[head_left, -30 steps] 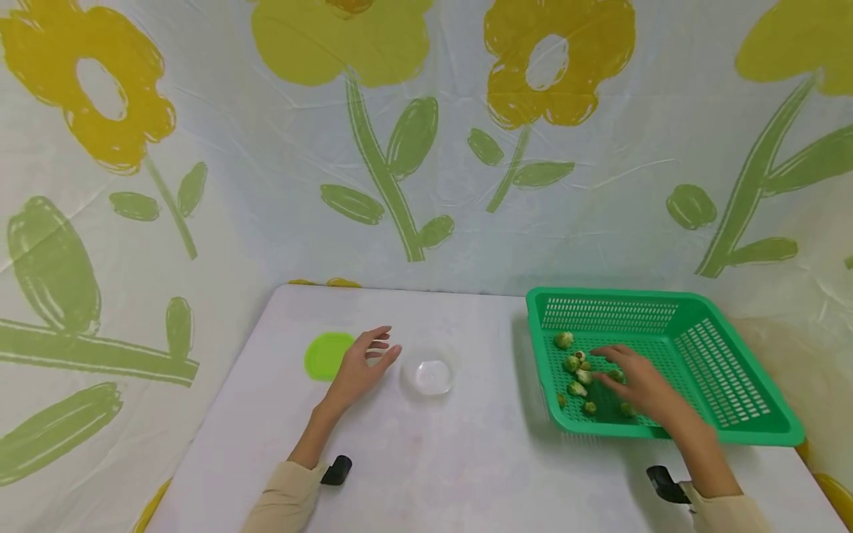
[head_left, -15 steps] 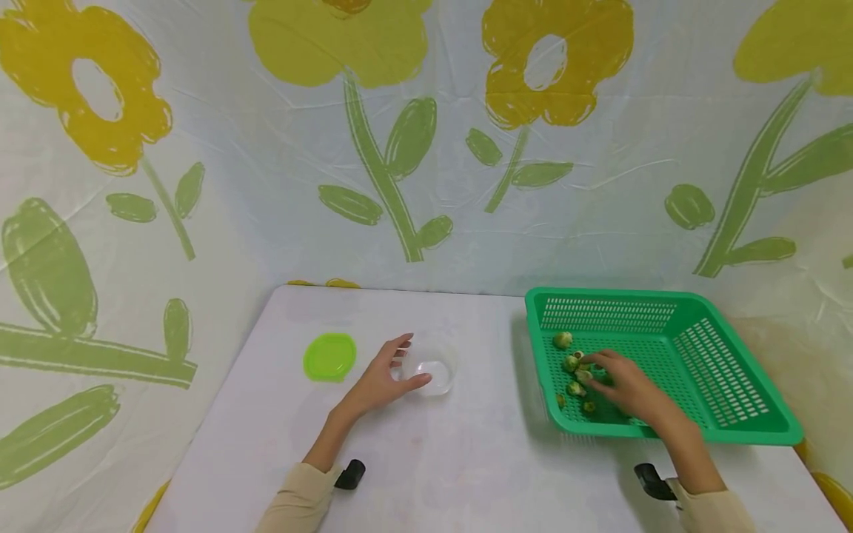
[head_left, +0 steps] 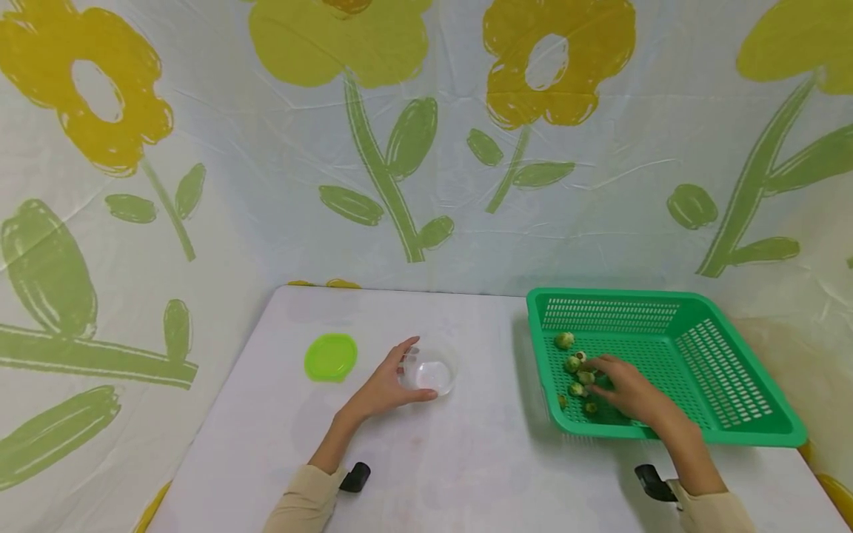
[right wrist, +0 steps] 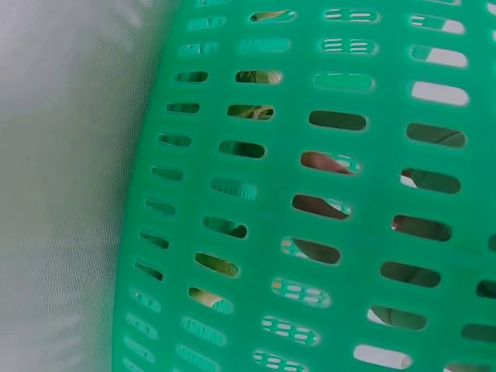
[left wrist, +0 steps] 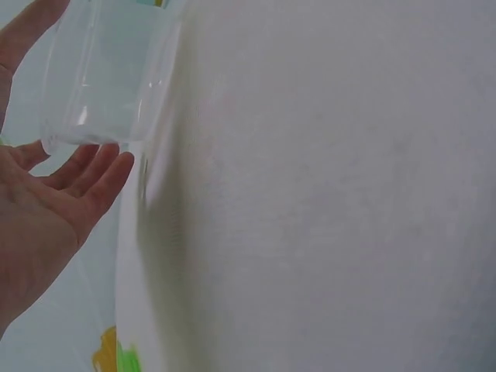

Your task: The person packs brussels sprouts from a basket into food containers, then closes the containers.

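Observation:
A clear round plastic container [head_left: 433,376] stands on the white table. My left hand [head_left: 385,386] holds it from the left, thumb at the near side and fingers round the far side. In the left wrist view, the fingers [left wrist: 105,172] lie against the container [left wrist: 108,85]. Inside the green basket [head_left: 700,435], my right hand [head_left: 631,394] pinches a Brussels sprout [head_left: 586,377] between thumb and index finger. Several other Brussels sprouts [head_left: 564,340] lie around it on the basket's left side. The slotted basket wall [right wrist: 263,170] mostly hides the hand in the right wrist view.
A bright green lid [head_left: 330,357] lies flat on the table [head_left: 426,466], left of the container. Behind the table hangs a white sheet [head_left: 466,244] printed with large flowers. The basket sits near the table's right edge, with raised walls all round.
My left hand has moved right from beside the lid and closed round the container. My right hand has shifted left within the basket, its fingers now at a sprout.

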